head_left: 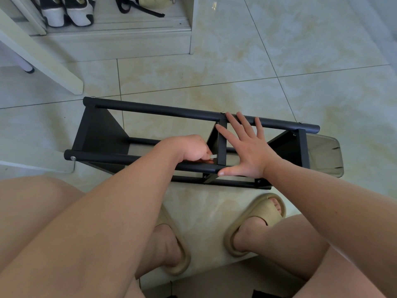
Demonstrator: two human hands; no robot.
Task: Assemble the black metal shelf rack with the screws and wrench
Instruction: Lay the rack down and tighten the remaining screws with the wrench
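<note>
The black metal shelf rack (150,110) lies on its side on the tiled floor in front of my knees. My left hand (191,148) pinches a small silver wrench (213,156) beside the middle cross bracket (222,143), just above the near tube. My right hand (247,147) lies flat with fingers spread across the rack, fingertips on the far tube and thumb on the near tube. Silver screw heads (73,158) show at the tube ends.
A white table leg (43,61) slants at the upper left. A low cabinet with shoes (66,11) stands at the back. A clear plastic sheet (324,155) lies under the rack's right end. My feet in tan slippers (255,220) rest below the rack.
</note>
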